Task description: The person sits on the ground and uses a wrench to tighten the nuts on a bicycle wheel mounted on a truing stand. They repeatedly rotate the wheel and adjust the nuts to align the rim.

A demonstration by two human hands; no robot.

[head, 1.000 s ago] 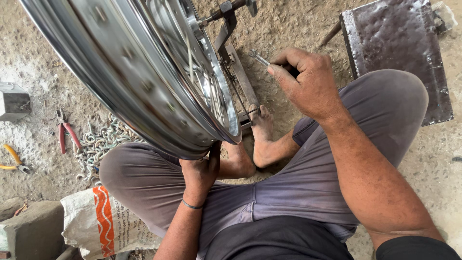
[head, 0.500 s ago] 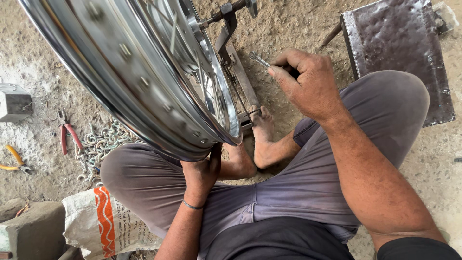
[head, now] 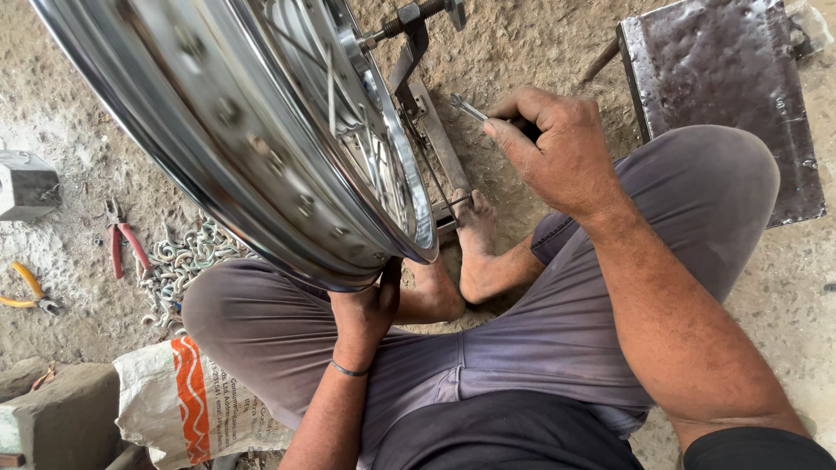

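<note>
Centrally, my left hand grips the lower edge of the shiny chrome spoked wheel rim, which fills the upper left of the frame and sits on a rusty metal truing stand. My right hand, upper centre, closes around a thin metal tool whose tip points toward the rim. At far left, red-handled pliers lie on the dirt beside a pile of small metal hooks; a dark dented metal plate occupies the upper right.

Wheel rim glossy chrome metal; plate dull pitted metal; floor rough
</note>
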